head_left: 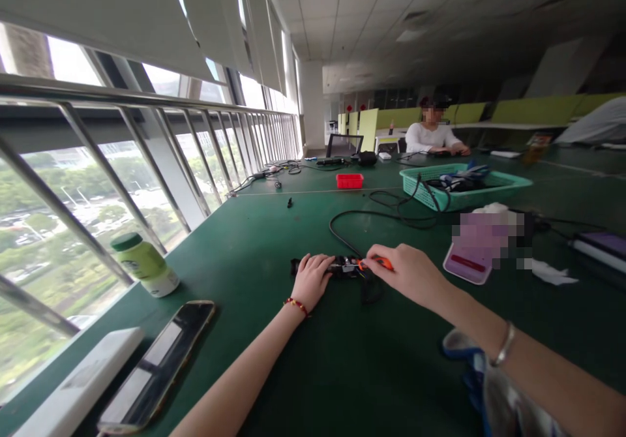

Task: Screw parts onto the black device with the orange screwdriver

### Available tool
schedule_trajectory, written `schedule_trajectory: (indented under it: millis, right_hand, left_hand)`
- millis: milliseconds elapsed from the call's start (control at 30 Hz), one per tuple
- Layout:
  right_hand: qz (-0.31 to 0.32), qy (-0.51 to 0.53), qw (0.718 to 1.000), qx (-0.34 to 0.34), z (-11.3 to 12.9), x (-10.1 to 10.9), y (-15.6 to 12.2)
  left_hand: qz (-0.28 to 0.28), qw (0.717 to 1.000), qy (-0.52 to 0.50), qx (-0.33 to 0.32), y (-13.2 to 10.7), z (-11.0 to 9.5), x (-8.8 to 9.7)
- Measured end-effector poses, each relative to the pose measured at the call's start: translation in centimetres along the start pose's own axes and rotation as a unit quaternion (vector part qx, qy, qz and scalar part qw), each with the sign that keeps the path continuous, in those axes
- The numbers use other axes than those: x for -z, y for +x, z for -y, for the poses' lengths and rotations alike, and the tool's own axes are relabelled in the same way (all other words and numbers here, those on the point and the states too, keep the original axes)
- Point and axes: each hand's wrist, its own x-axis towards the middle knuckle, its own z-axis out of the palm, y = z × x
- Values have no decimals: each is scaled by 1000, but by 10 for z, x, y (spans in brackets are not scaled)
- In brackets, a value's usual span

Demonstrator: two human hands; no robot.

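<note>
A small black device (345,267) with a cable lies on the green table (342,359) in front of me. My left hand (312,279) rests on its left end, fingers curled over it and holding it down. My right hand (408,274) grips an orange-handled tool (379,263) whose tip meets the device's right side. A black cable (352,218) runs from the device toward the far side of the table.
A phone (161,359), a white box (78,385) and a green-capped bottle (145,264) lie at the left by the window railing. A green basket (462,186), a red tray (349,180) and a pink item (469,264) sit farther off. Another person (433,135) sits at the far end.
</note>
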Motion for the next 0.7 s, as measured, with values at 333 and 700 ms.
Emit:
schedule_trajectory:
  millis: [333,700]
  right_hand:
    - [66,88,987,-114,0,12,66]
    - [-29,156,957,-243,-11,-15,91]
  left_hand:
    - [-9,999,-1,32,38,24,-13]
    - [-20,995,-62,79,52,34,-20]
